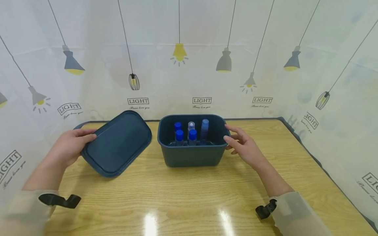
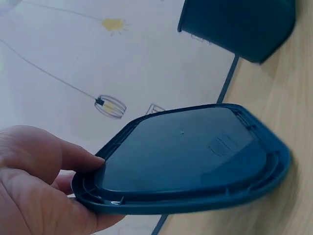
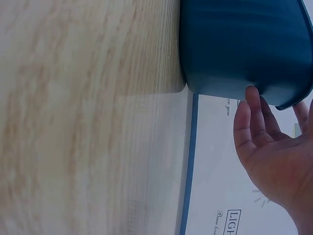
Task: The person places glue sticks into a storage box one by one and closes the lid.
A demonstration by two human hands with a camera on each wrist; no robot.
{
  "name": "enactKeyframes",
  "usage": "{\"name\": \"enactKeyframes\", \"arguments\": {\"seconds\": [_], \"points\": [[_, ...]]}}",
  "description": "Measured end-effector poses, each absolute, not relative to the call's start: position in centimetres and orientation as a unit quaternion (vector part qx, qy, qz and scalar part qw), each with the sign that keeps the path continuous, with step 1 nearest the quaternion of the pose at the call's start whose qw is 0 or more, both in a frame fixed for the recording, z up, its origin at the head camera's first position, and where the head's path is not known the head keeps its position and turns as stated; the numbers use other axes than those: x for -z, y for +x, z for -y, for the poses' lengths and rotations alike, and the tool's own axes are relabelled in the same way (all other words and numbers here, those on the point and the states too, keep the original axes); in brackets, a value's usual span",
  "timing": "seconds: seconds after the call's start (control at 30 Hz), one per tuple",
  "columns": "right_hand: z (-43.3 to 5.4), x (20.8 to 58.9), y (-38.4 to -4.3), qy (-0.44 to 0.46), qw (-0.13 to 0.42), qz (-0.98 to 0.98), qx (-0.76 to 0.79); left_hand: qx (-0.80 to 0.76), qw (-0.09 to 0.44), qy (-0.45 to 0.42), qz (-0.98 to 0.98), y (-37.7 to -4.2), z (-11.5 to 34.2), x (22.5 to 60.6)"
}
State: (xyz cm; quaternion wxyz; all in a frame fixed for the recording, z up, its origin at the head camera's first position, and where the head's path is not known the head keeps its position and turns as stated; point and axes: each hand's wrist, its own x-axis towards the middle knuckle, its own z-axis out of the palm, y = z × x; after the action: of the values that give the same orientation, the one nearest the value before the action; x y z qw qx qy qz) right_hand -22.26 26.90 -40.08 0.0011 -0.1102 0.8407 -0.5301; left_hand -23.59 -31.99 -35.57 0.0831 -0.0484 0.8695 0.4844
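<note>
My left hand (image 1: 71,144) pinches a dark blue rectangular lid (image 1: 118,144) at its left end, thumb on the upper face and fingers beneath. The lid is tilted above the table, and the left wrist view shows its raised rim. To its right stands a dark blue plastic bin (image 1: 193,156), upright with its top uncovered. Several small clear bottles stand inside, most with blue caps (image 1: 179,135); one has a clear top (image 1: 191,125). Their lower parts are hidden by the front wall. My right hand (image 1: 246,147) rests loosely against the bin's right end, fingertips (image 3: 252,93) at its wall.
The wood-grain table (image 1: 183,193) carries the bin near its back edge. Behind and at both sides hangs a pale cloth (image 1: 165,82) printed with lamps. Each wrist wears a black camera mount (image 1: 265,209) over a light sleeve (image 1: 298,209).
</note>
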Motion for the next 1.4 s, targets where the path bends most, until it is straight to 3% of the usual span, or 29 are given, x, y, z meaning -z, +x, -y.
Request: {"name": "enactKeyframes", "arguments": {"seconds": [0.17,0.4,0.8,1.4], "points": [[-26.9,40.2,-22.3,-0.111,0.002,-0.839,0.532,-0.489,0.036,-0.03,-0.871,-24.0,29.9,34.7],[-27.0,40.3,-22.4,-0.111,0.004,-0.838,0.534,-0.487,-0.091,-0.002,-0.869,-24.8,26.0,33.2],[-26.9,40.0,-22.3,-0.108,0.003,-0.837,0.536,-0.425,-0.292,0.172,-0.839,-26.2,19.3,31.9],[-26.9,39.9,-22.1,-0.108,0.005,-0.838,0.535,-0.364,-0.356,0.369,-0.777,-27.2,12.0,31.9]]}}
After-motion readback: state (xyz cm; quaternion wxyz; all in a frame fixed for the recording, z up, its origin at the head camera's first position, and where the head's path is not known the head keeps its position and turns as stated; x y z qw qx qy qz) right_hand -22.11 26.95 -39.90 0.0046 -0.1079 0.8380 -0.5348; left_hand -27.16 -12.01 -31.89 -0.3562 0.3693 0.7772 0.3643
